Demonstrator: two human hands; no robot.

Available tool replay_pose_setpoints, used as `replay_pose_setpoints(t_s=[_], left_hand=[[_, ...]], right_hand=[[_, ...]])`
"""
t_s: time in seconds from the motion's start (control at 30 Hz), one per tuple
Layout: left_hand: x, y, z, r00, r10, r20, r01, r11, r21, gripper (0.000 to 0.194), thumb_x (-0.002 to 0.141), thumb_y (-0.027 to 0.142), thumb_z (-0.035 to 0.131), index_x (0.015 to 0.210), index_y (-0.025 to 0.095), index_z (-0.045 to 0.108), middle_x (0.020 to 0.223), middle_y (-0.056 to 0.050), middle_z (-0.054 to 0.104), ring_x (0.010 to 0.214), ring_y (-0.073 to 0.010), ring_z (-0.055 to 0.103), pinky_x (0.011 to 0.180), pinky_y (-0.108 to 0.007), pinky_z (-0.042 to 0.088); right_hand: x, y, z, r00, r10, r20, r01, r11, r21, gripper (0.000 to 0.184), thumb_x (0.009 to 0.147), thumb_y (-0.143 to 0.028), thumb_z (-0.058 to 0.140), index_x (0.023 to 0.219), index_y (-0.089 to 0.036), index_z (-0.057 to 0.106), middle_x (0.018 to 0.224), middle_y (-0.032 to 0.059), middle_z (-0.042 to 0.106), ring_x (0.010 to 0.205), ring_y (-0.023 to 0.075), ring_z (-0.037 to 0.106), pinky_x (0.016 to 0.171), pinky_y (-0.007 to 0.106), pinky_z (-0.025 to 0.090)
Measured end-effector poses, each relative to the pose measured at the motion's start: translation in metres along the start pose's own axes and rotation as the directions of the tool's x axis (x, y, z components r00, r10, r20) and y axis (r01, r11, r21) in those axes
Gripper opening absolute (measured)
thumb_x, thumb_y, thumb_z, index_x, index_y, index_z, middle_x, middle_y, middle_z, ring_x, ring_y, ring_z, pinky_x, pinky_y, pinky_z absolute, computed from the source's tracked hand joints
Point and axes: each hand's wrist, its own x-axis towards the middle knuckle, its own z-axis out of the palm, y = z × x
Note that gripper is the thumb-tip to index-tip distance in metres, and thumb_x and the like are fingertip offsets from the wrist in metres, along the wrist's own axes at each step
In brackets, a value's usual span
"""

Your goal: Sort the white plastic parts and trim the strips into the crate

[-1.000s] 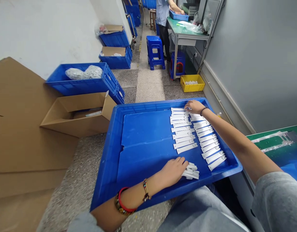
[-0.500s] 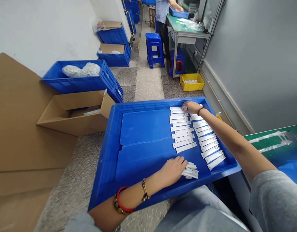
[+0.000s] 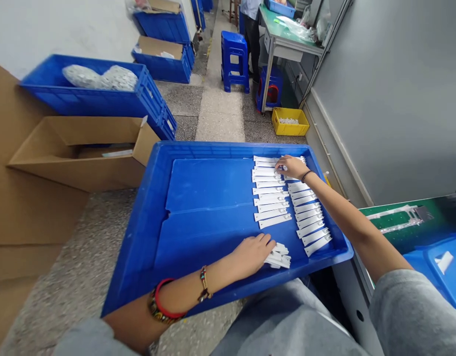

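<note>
My left hand [image 3: 252,253] is closed around a small bunch of white plastic strips [image 3: 279,256] near the front edge of a blue tray [image 3: 209,148]. Their ends stick out past my fingers to the right. At the tray's far right my right hand [image 3: 291,167] has its fingers curled down over the end of a white strip; the fingertips are partly hidden. Flat white strips lie in two columns, a left column [image 3: 271,200] and a right column [image 3: 309,217], each strip with a small fitting at its right end. My right forearm passes over the tray's right side.
Cardboard boxes [image 3: 83,170] and blue crates [image 3: 98,101] stand at the left. A yellow bin [image 3: 290,129] of small white pieces, blue stools [image 3: 235,62] and a co-worker [image 3: 253,34] by a green-topped table are ahead. At right are a grey wall and a green bench [image 3: 450,212].
The view has shifted, so the tray and floor items appear farther left and higher. My right hand has moved slightly nearer along the left column's end. My left hand still grips the bunch.
</note>
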Motion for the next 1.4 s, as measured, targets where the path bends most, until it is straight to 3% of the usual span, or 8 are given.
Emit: replay_pose_setpoints(t_s=[0.3,0.43,0.57,0.77,1.0,1.13,1.27,1.4], left_hand=[[-0.002,0.0,-0.001,1.0,0.009,-0.02,-0.009,1.0,-0.017,0.032,0.083,0.01,0.061,0.113,0.015,0.052,0.114,-0.013,0.06,0.105,-0.0281,0.059,0.081,-0.036,0.05],[-0.003,0.0,0.002,0.996,0.023,-0.087,-0.024,1.0,-0.009,0.024,0.086,0.007,0.056,0.108,0.016,0.054,0.109,-0.011,0.061,0.099,-0.026,0.06,0.078,-0.034,0.048],[-0.001,-0.001,0.008,0.988,0.048,-0.148,-0.048,0.999,0.003,0.02,0.088,0.003,0.051,0.102,0.016,0.056,0.101,-0.009,0.063,0.093,-0.0236,0.06,0.073,-0.032,0.044],[0.001,-0.004,0.006,0.971,0.132,-0.2,-0.114,0.989,0.098,0.02,0.093,0.002,0.046,0.1,0.016,0.058,0.097,-0.007,0.064,0.091,-0.0221,0.057,0.074,-0.034,0.04],[0.002,-0.004,-0.007,0.973,0.104,-0.205,-0.075,0.986,0.146,0.021,0.091,0.0,0.045,0.094,0.016,0.059,0.094,-0.007,0.064,0.09,-0.0225,0.057,0.076,-0.034,0.038],[-0.001,-0.004,-0.006,0.98,0.055,-0.192,-0.031,0.991,0.128,0.011,0.09,0.008,0.059,0.098,0.015,0.06,0.096,-0.008,0.065,0.093,-0.0234,0.059,0.078,-0.034,0.039],[-0.003,-0.002,-0.007,0.99,0.029,-0.135,-0.017,0.996,0.088,0.034,0.078,0.023,0.08,0.103,0.014,0.059,0.103,-0.008,0.065,0.098,-0.0254,0.059,0.081,-0.035,0.041],[-0.002,-0.002,-0.005,0.992,0.04,-0.12,-0.028,0.995,0.098,0.036,0.078,0.025,0.08,0.105,0.014,0.059,0.104,-0.008,0.066,0.099,-0.0251,0.06,0.082,-0.034,0.04]], right_hand=[[-0.01,0.007,0.001,0.994,0.004,-0.105,-0.008,0.999,-0.038,0.019,0.09,-0.02,0.063,0.105,-0.019,0.073,0.113,0.0096,0.07,0.104,0.0269,0.058,0.092,0.035,0.041],[-0.025,0.004,-0.007,0.997,-0.067,-0.026,0.066,0.997,-0.046,0.013,0.088,-0.025,0.067,0.097,-0.02,0.075,0.103,0.0067,0.074,0.1,0.0269,0.057,0.087,0.037,0.036],[-0.03,-0.003,-0.009,0.991,-0.124,0.041,0.126,0.991,-0.045,0.018,0.085,-0.029,0.072,0.101,-0.021,0.075,0.106,0.0073,0.074,0.101,0.0275,0.056,0.088,0.037,0.034],[-0.027,-0.002,-0.001,0.988,-0.15,0.048,0.151,0.988,-0.021,0.02,0.088,-0.028,0.066,0.103,-0.02,0.076,0.11,0.0085,0.073,0.101,0.0269,0.057,0.093,0.038,0.039],[-0.027,-0.001,-0.001,0.986,-0.165,0.038,0.166,0.986,-0.032,0.019,0.087,-0.025,0.066,0.102,-0.018,0.076,0.109,0.0096,0.073,0.1,0.027,0.058,0.094,0.038,0.041],[-0.034,-0.003,0.0,0.987,-0.161,-0.015,0.161,0.987,-0.011,0.019,0.089,-0.024,0.064,0.104,-0.018,0.074,0.107,0.0092,0.073,0.098,0.0269,0.058,0.092,0.038,0.042],[-0.049,-0.009,0.002,0.979,-0.204,-0.012,0.204,0.975,0.084,0.017,0.088,-0.026,0.067,0.102,-0.02,0.073,0.104,0.0077,0.074,0.097,0.0261,0.059,0.09,0.038,0.042],[-0.059,-0.018,0.005,0.975,-0.22,0.041,0.215,0.972,0.092,0.021,0.084,-0.023,0.07,0.104,-0.021,0.072,0.106,0.0074,0.074,0.101,0.0273,0.059,0.089,0.038,0.04]])
